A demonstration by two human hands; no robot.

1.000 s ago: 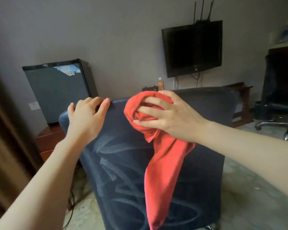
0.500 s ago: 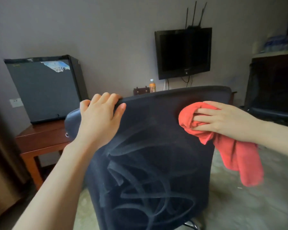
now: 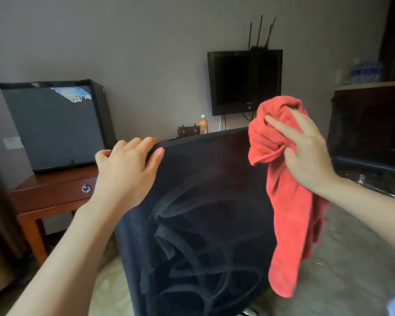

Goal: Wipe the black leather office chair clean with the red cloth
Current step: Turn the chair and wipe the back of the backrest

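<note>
Head view: within the last second the right hand (image 3: 306, 153), gripping the bunched red cloth (image 3: 285, 213), has swept along the top edge of the black leather office chair (image 3: 203, 201) to its two-o'clock corner; that rim is likely done. The left hand (image 3: 126, 165) still hooks its fingers over the ten-o'clock corner. Streaky dust remains toward six o'clock. Open floor (image 3: 351, 258) lies at four o'clock; another chair (image 3: 365, 124) stands at three.

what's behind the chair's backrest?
Peeking over the backrest: a small brown bag, an orange bottle, and a wall TV higher up. The backrest hides whatever the bag and bottle stand on.
</note>
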